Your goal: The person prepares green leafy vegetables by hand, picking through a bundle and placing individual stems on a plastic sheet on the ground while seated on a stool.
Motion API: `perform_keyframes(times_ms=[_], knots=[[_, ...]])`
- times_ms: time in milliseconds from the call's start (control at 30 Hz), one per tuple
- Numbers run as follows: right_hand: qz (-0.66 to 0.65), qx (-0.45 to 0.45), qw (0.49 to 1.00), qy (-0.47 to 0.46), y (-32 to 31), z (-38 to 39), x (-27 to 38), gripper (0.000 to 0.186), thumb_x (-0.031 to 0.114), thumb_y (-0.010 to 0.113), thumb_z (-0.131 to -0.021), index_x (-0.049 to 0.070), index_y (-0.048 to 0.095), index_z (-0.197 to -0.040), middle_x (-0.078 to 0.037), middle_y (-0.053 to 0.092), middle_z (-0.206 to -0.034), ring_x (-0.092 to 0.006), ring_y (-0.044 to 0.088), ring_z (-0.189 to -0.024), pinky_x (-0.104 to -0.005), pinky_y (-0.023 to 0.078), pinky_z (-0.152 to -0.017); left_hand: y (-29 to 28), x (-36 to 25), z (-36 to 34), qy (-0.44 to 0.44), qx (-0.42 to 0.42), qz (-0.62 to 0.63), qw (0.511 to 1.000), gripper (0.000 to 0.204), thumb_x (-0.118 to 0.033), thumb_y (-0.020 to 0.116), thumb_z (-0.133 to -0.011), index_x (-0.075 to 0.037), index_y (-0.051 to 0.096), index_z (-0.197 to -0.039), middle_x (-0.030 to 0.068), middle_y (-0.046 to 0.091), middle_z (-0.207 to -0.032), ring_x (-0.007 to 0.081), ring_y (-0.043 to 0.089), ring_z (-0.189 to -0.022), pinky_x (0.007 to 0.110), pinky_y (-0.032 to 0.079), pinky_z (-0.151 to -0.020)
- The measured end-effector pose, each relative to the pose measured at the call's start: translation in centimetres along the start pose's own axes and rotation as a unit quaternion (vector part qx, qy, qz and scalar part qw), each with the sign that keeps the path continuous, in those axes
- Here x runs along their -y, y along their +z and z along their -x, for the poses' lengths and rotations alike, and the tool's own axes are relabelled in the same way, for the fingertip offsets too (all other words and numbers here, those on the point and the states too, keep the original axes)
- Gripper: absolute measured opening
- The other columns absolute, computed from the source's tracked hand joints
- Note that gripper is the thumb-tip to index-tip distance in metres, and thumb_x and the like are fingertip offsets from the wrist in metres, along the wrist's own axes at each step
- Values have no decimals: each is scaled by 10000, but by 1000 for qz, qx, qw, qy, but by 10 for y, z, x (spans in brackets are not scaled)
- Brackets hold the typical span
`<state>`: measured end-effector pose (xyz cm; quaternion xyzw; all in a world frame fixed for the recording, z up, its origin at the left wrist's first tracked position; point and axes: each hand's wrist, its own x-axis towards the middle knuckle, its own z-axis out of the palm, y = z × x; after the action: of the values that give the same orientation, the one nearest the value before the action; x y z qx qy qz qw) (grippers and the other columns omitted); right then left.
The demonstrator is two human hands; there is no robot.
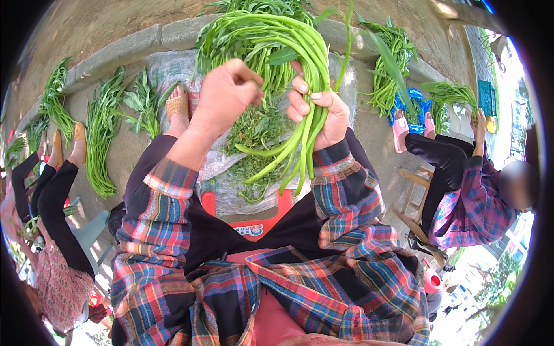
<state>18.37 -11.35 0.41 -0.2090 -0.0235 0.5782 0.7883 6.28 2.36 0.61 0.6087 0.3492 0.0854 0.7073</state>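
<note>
My right hand (317, 112) is closed round a bundle of long green leafy stems (297, 37); their tops arch up and leftward, and their bare ends hang below the hand. My left hand (225, 92) is raised just left of the bundle with its fingers curled; whatever may be in them is hidden. Beneath both, a heap of loose leaves and stem scraps (254, 179) lies on a pale plastic sheet (167, 63), in front of a red plastic seat (248, 225) between my legs.
Seated people are at the left (60, 271) and right (473, 202); the right one holds greens. More bunches of greens (101, 138) lie along a concrete kerb (179, 32). A blue bag (418, 106) and a wooden chair (415, 196) are on the right.
</note>
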Motion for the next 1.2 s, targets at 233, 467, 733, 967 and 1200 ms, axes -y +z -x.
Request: perform_keyframes(times_ms=[233, 467, 733, 967, 1200], knots=[[9, -7, 1000, 18, 1, 0, -4, 616, 48, 526, -700, -50, 343, -1280, -73, 464, -869, -152, 500, -620, -297, 441, -534, 0, 17, -1, 180, -13, -305, 935, 172, -75, 615, -714, -23, 603, -878, 143, 635, -763, 287, 624, -730, 369, 489, -664], [43, -17, 999, 14, 4, 1, -8, 608, 38, 555, -690, -53, 369, -1262, -78, 486, -860, -159, 519, -613, -294, 459, -520, 2, -9, -7, 53, -30, 42, 997, 151, -78, 573, -846, 17, 609, -958, 50, 644, -833, 95, 592, -694, 220, 482, -618], [51, -23, 998, 13, -2, 0, -11, 528, 51, 555, -724, -41, 410, -1223, -77, 516, -852, -172, 536, -608, -306, 467, -514, -4, 2, -12, 90, -33, 5, 995, 137, -76, 611, -829, 6, 616, -938, 32, 633, -765, 73, 575, -634, 207, 477, -580], [33, -19, 999, 17, -1, 0, -14, 526, 28, 526, -682, -39, 426, -1194, -97, 529, -845, -179, 532, -576, -321, 465, -486, -4, 6, -15, 117, -83, -14, 990, 59, -54, 570, -813, -12, 589, -849, 16, 606, -735, 71, 549, -614, 208, 461, -576], [44, -26, 999, 16, -2, 1, -16, 557, 27, 519, -662, -43, 420, -1206, -100, 525, -839, -181, 528, -578, -321, 463, -492, -2, 0, -11, 14, -93, 175, 980, 54, -33, 540, -811, -31, 584, -842, 54, 626, -779, 94, 572, -633, 228, 497, -579]])
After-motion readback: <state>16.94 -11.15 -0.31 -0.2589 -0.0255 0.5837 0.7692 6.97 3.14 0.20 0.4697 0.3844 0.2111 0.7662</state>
